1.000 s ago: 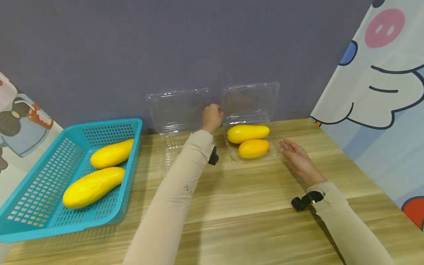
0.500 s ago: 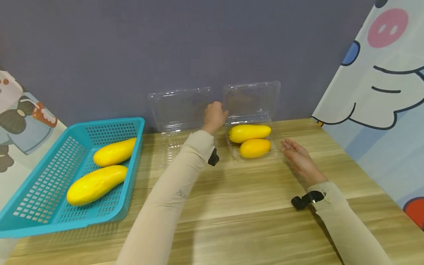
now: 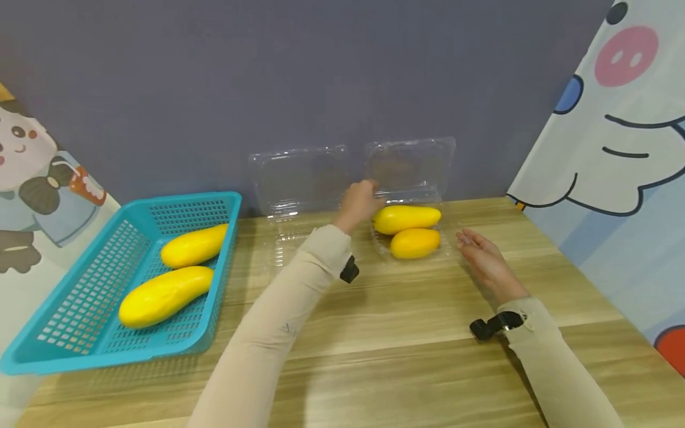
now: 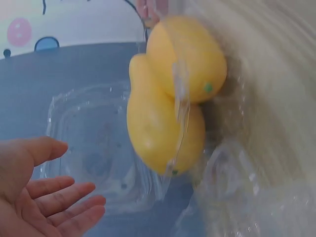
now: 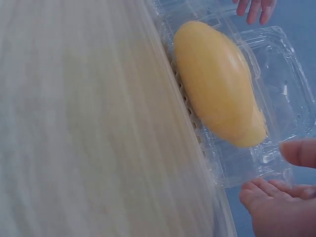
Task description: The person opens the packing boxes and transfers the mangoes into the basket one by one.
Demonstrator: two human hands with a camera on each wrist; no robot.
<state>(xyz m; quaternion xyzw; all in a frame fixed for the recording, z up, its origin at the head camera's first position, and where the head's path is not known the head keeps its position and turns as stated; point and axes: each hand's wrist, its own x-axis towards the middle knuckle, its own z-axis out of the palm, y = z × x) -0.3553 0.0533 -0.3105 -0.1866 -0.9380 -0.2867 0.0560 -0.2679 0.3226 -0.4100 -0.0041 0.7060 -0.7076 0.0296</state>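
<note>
In the head view, a clear plastic clamshell box (image 3: 412, 193) stands open, its lid (image 3: 409, 166) upright against the dark wall. Two smooth yellow papaya-like fruits, one behind (image 3: 407, 219) and one in front (image 3: 415, 243), lie side by side in its base. My left hand (image 3: 361, 205) is over the back left of this box. The left wrist view shows that hand (image 4: 54, 200) with fingers spread, nothing in them, facing the raised lid. On the box's right side, my right hand (image 3: 487, 261) rests with fingers relaxed; its fingertips (image 5: 252, 190) are close to the box's side.
To the left, a second clear clamshell (image 3: 286, 244) stands open, its lid (image 3: 299, 181) leaning back on the wall. A turquoise basket (image 3: 220, 285) at far left holds two more yellow fruits (image 3: 166, 296). The wooden table (image 3: 385, 339) meets the wall (image 3: 299, 77) behind.
My left hand has moved right and slightly down, from between the two lids to the right box's back left. The right hand has stayed in place. The head view has shifted slightly.
</note>
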